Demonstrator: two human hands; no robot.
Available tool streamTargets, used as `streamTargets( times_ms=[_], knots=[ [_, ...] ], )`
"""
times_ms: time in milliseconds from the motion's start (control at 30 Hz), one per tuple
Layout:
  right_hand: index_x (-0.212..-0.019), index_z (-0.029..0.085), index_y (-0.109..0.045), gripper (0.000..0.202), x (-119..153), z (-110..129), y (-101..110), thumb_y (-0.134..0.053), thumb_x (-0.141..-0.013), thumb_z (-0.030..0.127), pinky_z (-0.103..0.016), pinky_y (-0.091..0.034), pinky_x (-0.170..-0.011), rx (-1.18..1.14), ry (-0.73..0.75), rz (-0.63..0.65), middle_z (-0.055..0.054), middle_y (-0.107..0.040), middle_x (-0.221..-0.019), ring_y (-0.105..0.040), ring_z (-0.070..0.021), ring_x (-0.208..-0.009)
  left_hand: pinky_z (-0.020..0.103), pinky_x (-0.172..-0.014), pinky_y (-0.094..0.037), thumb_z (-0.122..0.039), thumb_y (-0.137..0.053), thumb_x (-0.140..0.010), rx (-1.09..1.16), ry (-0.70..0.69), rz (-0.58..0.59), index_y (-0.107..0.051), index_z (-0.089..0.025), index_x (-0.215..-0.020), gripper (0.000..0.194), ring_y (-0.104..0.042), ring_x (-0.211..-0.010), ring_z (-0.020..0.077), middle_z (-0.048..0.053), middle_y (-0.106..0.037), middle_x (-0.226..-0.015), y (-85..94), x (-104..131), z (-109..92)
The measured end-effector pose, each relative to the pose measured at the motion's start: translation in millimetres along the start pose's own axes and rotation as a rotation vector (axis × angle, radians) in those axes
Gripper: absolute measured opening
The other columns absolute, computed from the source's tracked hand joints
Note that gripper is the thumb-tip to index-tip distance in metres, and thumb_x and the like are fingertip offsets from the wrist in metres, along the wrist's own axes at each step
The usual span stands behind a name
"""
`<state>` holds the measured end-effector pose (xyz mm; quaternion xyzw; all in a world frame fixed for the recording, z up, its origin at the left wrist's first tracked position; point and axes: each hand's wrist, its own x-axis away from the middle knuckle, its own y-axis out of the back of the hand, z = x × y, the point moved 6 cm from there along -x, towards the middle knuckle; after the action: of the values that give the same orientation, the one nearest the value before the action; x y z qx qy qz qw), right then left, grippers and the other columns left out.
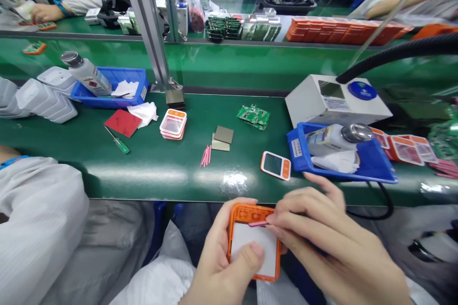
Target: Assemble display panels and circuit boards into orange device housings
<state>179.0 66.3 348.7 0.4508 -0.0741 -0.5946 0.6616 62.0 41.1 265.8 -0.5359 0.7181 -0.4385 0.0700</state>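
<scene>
My left hand (pixel 232 257) grips an orange plastic frame (pixel 277 259) in front of the table edge, its thumb lying on the white panel (pixel 245 238) inside. My right hand (pixel 315 228) pinches a thin pink strip (pixel 258 223) between thumb and fingertips, holding it at the top edge of the white panel. More pink strips (pixel 205 156) lie on the green table, beside two stacked grey-brown pads (pixel 222 137). An orange and white device with a dark screen (pixel 275 165) rests just beyond my right hand. Green circuit boards (pixel 254 116) lie farther back.
A blue tray (pixel 375 174) holding a bottle stands at the right, before a white box (pixel 311 100). On the left are a stack of framed covers (pixel 173 124), a screwdriver (pixel 121 145), a red pad (pixel 123 123) and another blue tray (pixel 118 101). A person's sleeve (pixel 39 190) is at far left.
</scene>
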Motion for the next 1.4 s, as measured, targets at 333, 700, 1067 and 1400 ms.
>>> streamTargets(
  times_ms=[333, 700, 1067, 1400],
  knots=[
    [-0.084, 0.017, -0.064, 0.024, 8, 13, -5, -0.044, -0.094, 0.009, -0.048, -0.024, -0.106, 0.245, 0.123, 0.115, 0.001, -0.064, -0.074, -0.056, -0.0112, -0.073, 0.027, -0.098, -0.048, -0.034, -0.062, -0.086, -0.217, 0.004, -0.112, -0.052, -0.031, -0.122, 0.037, -0.059, -0.112, 0.017, 0.0, -0.064, -0.122, 1.4, 5, -3],
    [-0.078, 0.018, -0.06, 0.025, 9, 13, -9, -0.043, -0.092, 0.007, -0.047, -0.024, -0.105, 0.241, 0.11, 0.164, 0.002, -0.06, -0.072, -0.053, -0.011, -0.07, 0.023, -0.099, -0.045, -0.033, -0.059, -0.088, -0.257, 0.006, -0.078, -0.052, -0.031, -0.123, 0.036, -0.056, -0.119, 0.0164, 0.0, -0.062, -0.127, -1.8, 6, -4],
    [-0.078, 0.016, -0.06, 0.025, 4, 17, -13, -0.042, -0.091, 0.006, -0.051, -0.026, -0.101, 0.243, 0.118, 0.202, 0.0, -0.061, -0.072, -0.053, -0.0132, -0.07, 0.026, -0.104, -0.041, -0.031, -0.057, -0.089, -0.251, 0.064, -0.076, -0.051, -0.031, -0.127, 0.039, -0.048, -0.128, 0.0198, 0.0, -0.055, -0.136, -0.2, 7, 0],
    [-0.084, 0.016, -0.064, 0.024, 6, 14, -10, -0.043, -0.092, 0.006, -0.051, -0.027, -0.102, 0.241, 0.123, 0.192, -0.002, -0.064, -0.077, -0.057, -0.0141, -0.073, 0.024, -0.102, -0.042, -0.03, -0.06, -0.088, -0.19, 0.055, -0.099, -0.054, -0.032, -0.124, 0.036, -0.053, -0.121, 0.0166, -0.001, -0.06, -0.128, 2.9, 5, 1]
  ],
)
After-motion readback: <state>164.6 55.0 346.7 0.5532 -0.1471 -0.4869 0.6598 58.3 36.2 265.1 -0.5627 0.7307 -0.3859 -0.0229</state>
